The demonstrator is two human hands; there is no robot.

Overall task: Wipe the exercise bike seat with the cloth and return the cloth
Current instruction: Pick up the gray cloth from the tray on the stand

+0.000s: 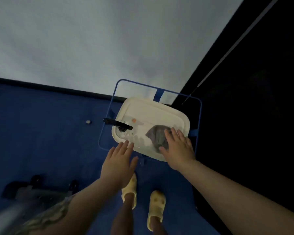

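Since the grey cloth (155, 135) sits crumpled on the white tray (161, 109) at frame centre-right, it's either not yet picked up or already returned; can't tell which. Right hand (177, 147) lies flat, fingers spread, overlapping the cloth's edge. Left hand (118, 162) hovers spread at the tray's near-left edge, holding nothing. Bike seat not in view; grey frame part (24, 199) lower left.
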